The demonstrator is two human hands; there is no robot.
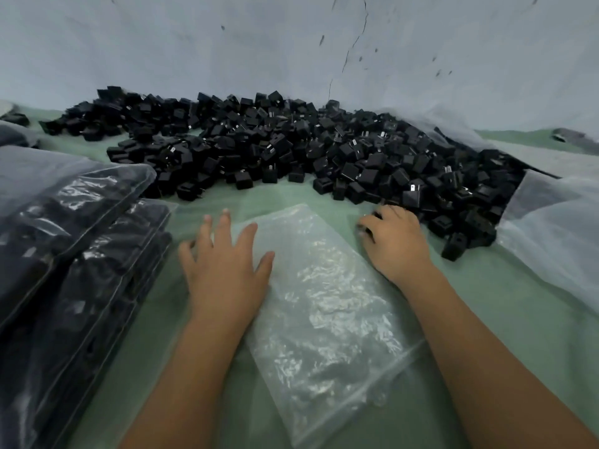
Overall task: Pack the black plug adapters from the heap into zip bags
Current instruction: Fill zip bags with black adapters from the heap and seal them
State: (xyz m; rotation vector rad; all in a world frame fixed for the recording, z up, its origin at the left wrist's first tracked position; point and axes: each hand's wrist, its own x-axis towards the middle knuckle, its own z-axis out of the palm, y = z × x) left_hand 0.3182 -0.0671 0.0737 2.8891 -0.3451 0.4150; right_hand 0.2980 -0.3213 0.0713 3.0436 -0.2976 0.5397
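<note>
Empty zip bag [324, 306], huge adapter heap [291, 150]
Left hand [223, 270] flat, fingers wide; right hand [397, 241] curled, grabbing adapters.

Dim, even light; glare on the zip bag [324, 303]; soft blur, bowed wide-angle edges.

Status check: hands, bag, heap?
Left hand flat on empty zip bag. Right hand curled at heap edge, grip unclear. Filled bags stacked left; nothing blocking.
</note>
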